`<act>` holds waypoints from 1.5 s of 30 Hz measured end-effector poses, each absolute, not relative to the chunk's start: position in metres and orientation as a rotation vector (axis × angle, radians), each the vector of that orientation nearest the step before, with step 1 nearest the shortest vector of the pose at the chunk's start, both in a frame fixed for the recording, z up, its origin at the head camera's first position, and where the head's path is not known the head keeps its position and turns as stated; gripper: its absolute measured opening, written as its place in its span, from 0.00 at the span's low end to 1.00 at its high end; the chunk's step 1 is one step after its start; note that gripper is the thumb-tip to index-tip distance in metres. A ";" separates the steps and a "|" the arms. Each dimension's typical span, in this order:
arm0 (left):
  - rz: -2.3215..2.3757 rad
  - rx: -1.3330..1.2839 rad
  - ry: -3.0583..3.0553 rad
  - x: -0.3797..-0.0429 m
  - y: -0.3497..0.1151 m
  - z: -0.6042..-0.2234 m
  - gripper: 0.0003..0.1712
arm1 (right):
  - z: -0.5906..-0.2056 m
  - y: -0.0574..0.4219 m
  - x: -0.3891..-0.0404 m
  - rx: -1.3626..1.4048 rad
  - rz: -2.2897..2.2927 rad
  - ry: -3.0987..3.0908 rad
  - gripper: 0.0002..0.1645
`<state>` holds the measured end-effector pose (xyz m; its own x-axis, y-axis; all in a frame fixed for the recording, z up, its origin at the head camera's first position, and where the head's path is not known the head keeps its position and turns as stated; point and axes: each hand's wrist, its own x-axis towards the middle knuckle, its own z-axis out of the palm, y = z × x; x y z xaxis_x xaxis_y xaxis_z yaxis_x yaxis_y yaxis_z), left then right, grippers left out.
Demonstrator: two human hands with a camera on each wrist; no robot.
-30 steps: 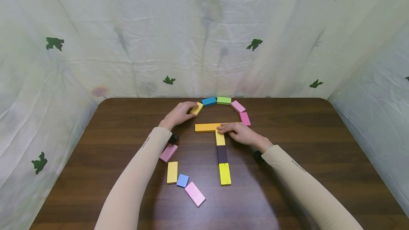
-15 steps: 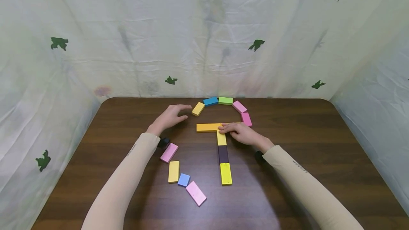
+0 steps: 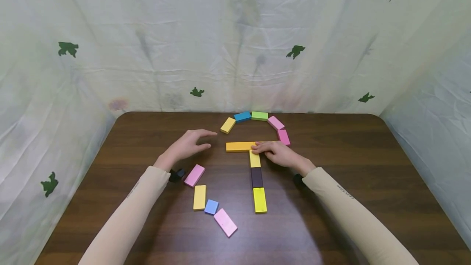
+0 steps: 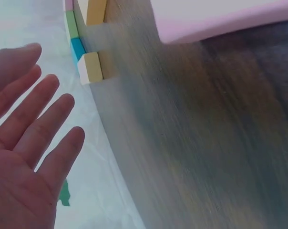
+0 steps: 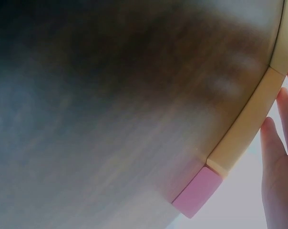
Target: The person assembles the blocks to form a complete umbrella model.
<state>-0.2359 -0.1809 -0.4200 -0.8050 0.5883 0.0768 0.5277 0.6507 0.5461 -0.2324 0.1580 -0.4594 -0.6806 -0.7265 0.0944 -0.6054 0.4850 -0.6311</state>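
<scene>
My left hand (image 3: 187, 146) hovers with fingers spread and nothing in them, left of a pale yellow block (image 3: 228, 125). That block begins an arc with a blue block (image 3: 242, 116), a green block (image 3: 259, 115), a pink block (image 3: 276, 122) and a deeper pink block (image 3: 283, 137). Below the arc runs an orange bar (image 3: 239, 147); my right hand (image 3: 279, 153) rests over its right part, hiding some of it. From the bar a column comes down: a yellow block (image 3: 254, 159), a dark purple block (image 3: 256, 177) and a bright yellow block (image 3: 260, 200).
Loose on the brown table (image 3: 353, 199) at front left lie a pink block (image 3: 194, 175), a yellow block (image 3: 200, 197), a small blue block (image 3: 211, 207) and a light pink block (image 3: 225, 223). A patterned white curtain (image 3: 220, 52) stands behind the table's far edge.
My left hand has let go of the pale yellow block at the arc's left end and drawn back left and toward me. The right hand stays in place.
</scene>
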 end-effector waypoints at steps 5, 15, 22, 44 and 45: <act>0.869 0.966 2.731 -0.221 -0.188 -0.419 0.24 | -0.459 0.157 -0.233 -1.156 -0.971 2.539 0.26; 0.886 0.996 2.661 -0.188 -0.209 -0.422 0.24 | -0.457 0.157 -0.233 -1.150 -0.962 2.545 0.25; 0.871 0.997 2.602 -0.170 -0.218 -0.428 0.24 | -0.457 0.157 -0.233 -1.147 -0.958 2.551 0.25; 0.784 0.965 2.531 -0.156 -0.222 -0.439 0.32 | -0.458 0.157 -0.231 -1.141 -0.967 2.554 0.25; 0.780 0.968 2.534 -0.157 -0.222 -0.439 0.32 | -0.459 0.157 -0.231 -1.141 -0.966 2.555 0.25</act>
<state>-0.1566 -0.2217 -0.4392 -0.7204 0.6867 -0.0970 0.5132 0.6220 0.5914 -0.2314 0.1575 -0.4586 -0.6891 -0.7186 0.0938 -0.6009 0.4943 -0.6282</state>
